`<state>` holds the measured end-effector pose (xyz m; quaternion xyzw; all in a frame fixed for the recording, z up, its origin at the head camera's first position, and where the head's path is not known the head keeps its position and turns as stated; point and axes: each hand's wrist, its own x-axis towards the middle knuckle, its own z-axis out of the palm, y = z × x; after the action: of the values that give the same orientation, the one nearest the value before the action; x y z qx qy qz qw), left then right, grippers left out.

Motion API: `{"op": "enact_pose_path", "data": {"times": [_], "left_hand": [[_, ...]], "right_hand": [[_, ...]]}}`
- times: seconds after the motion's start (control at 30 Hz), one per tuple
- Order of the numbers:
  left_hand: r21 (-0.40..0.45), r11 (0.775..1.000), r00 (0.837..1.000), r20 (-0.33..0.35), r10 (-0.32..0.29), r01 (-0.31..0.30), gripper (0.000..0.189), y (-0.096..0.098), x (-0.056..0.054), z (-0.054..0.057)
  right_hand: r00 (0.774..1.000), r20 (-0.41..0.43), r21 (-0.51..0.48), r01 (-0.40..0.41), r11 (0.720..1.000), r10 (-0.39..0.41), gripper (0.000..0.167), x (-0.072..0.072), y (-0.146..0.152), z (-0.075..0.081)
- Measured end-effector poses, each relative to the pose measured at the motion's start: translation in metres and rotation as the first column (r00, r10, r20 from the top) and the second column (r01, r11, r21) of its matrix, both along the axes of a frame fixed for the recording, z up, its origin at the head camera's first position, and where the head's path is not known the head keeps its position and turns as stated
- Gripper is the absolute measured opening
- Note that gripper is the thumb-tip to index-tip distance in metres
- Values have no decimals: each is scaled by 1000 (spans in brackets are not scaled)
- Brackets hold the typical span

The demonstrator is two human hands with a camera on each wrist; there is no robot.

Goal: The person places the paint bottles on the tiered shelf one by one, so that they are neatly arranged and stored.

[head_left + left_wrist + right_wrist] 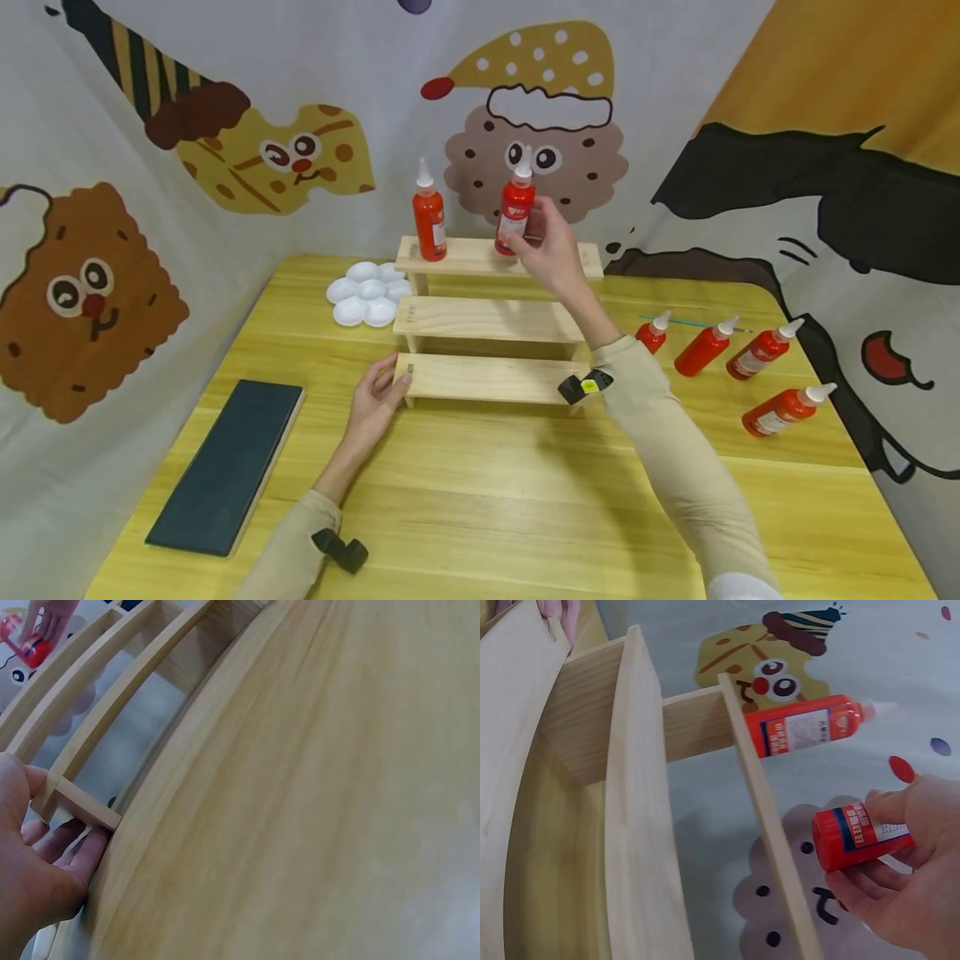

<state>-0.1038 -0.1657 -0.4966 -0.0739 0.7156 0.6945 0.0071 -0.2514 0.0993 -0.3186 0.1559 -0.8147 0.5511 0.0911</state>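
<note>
My right hand [553,254] holds a red paint bottle [516,204] with a white pointed cap, upright over the top step of a three-step wooden shelf [487,321]. In the right wrist view, thumb and fingers wrap the bottle's sides, and its base [826,844] shows just off the top board's edge. A second red paint bottle [429,223] stands at the left end of that top step. Down at the lowest step's left end, my left hand [372,408] grips the shelf, thumb at the board and the other fingers by the end support [88,806].
Several more red paint bottles [753,354] are on the table's right side, beside a thin teal brush [693,322]. A white flower-shaped palette [371,289] lies left of the shelf. Nearer the left edge is a dark flat book [225,471]. A printed cloth [390,50] hangs behind the table.
</note>
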Motion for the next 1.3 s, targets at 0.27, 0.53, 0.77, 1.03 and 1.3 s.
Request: {"op": "enact_pose_path", "data": {"times": [0.27,0.53,0.77,1.03,1.3], "left_hand": [[16,1000,1000,4,7,-7,54,0,0,1],[15,1000,1000,-1,10,-10,54,2,-1,0],[15,1000,1000,-3,13,-13,54,2,-1,-3],[23,1000,1000,7,16,-16,53,1,0,-3],[25,1000,1000,9,7,-7,53,2,0,-2]], "right_hand": [[1000,29,60,-9,998,7,49,-8,-12,-11],[999,25,62,-24,998,22,52,-5,-12,-15],[1000,-24,77,-5,997,6,59,8,-5,-13],[992,-112,39,67,997,-62,60,32,25,-2],[962,-219,26,174,984,-164,57,52,65,5]]}}
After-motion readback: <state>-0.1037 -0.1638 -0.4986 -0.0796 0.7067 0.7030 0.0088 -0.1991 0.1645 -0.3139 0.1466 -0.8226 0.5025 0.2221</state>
